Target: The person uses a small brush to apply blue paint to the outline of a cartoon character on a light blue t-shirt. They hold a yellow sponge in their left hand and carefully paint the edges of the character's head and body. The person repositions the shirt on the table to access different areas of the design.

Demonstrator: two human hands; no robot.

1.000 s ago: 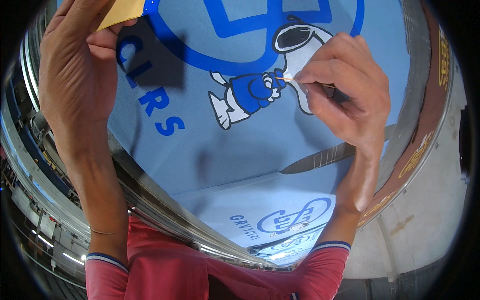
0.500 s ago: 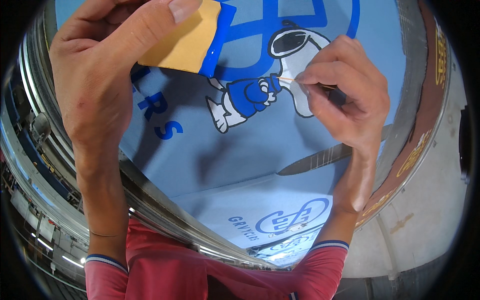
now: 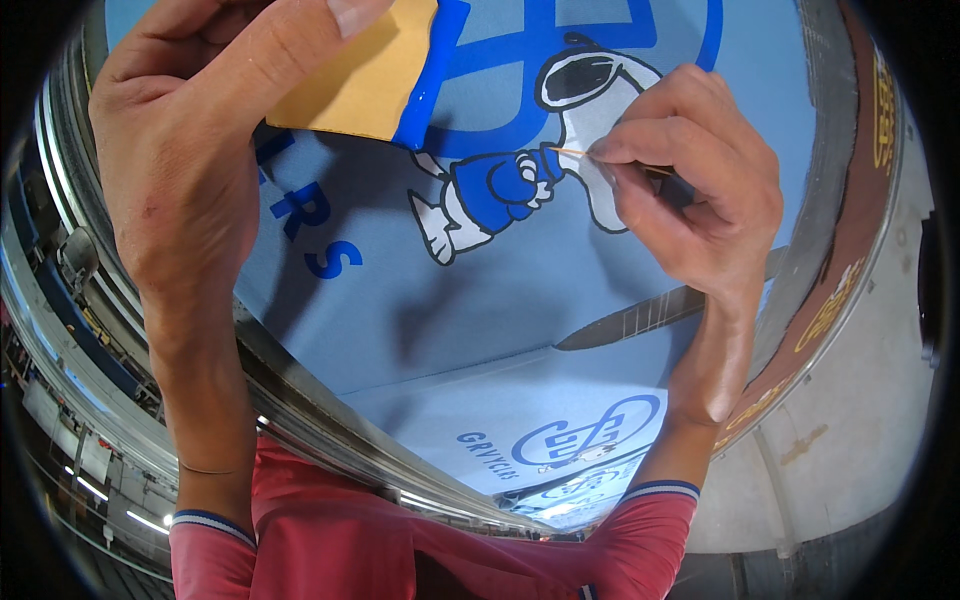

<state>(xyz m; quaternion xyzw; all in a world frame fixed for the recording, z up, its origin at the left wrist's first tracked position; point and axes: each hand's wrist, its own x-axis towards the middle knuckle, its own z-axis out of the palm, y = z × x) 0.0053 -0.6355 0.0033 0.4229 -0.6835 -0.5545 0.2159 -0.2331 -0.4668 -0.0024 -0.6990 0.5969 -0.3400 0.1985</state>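
1. Head view, ten o'clock: here's the left hand (image 3: 185, 150), thumb pressed flat on a stiff yellow card with a wet-looking blue edge (image 3: 345, 80), the other fingers curled and partly hidden behind. The card sits at eleven o'clock.

2. Over at two o'clock, the right hand (image 3: 700, 175) has thumb and forefinger closed in a tight pinch on a thin pale wooden stick (image 3: 572, 153). Its tip points to nine o'clock, right at the collar of a printed white cartoon dog in a blue sweater (image 3: 490, 188); whether it touches, I cannot tell.

3. Beneath it all, a light-blue fabric panel (image 3: 470, 320)! Bold blue printed letters (image 3: 312, 203) run at ten o'clock, a smaller blue looped emblem (image 3: 585, 440) at five, and the red short-sleeved shirt (image 3: 340, 530) fills seven.
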